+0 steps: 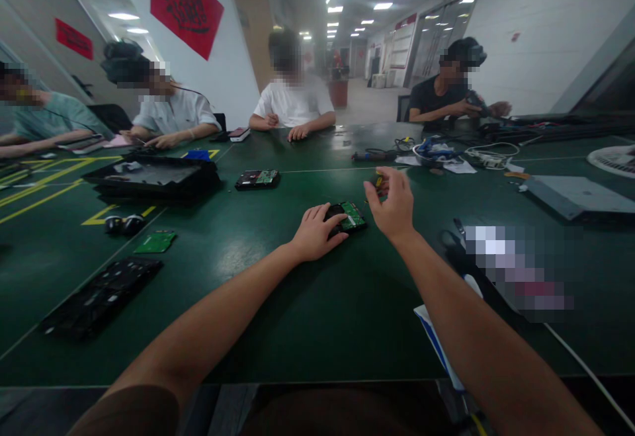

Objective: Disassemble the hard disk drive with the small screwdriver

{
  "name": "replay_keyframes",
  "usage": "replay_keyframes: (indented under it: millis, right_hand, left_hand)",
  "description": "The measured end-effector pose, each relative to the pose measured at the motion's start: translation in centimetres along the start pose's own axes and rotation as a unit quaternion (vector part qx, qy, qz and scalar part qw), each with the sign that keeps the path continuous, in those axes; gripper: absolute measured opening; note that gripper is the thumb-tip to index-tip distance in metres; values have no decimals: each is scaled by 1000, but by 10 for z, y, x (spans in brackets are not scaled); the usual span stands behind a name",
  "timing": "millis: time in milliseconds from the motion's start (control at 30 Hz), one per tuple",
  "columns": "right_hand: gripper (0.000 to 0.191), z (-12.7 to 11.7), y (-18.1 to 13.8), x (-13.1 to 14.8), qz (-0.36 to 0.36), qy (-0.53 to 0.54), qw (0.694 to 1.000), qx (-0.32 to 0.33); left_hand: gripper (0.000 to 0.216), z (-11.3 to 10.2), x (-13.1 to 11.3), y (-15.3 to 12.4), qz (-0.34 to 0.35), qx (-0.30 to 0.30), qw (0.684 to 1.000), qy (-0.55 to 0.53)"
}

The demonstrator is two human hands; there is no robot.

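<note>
My left hand (317, 232) rests over the left part of a hard drive (353, 216), fingers and thumb spread across it, holding it against the table. The drive lies with its green circuit board facing up; my fingers hide its left side. Just right of and above the drive, my right hand (394, 204) is raised with curled fingers around a yellow-and-black screwdriver (380, 183). Only part of its handle shows, and the tip cannot be made out. A second hard drive (257, 178) lies farther off on the table.
At left are a loose green circuit board (155, 242), a black drive casing (102, 296), and stacked black trays (153, 178). Cables (439, 151) and a silver flat box (580, 196) lie at right. Several people sit across the green table (258, 330).
</note>
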State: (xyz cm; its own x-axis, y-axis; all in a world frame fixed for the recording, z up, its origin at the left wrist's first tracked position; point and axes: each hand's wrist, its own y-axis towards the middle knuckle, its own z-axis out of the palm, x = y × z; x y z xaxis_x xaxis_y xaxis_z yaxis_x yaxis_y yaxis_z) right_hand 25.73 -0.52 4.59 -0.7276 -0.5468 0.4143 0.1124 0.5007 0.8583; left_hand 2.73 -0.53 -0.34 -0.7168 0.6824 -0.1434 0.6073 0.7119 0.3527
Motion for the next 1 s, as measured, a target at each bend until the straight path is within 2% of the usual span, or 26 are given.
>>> replay_keyframes:
  millis: [467, 1000]
  right_hand:
    - [30, -2, 2, 5, -24, -13, 1000, -12]
    - [34, 1, 0, 1, -15, 4, 1000, -8]
  left_hand:
    - [58, -1, 0, 0, 2, -1, 1000, 10]
    - [57, -2, -1, 0, -2, 3, 1000, -3]
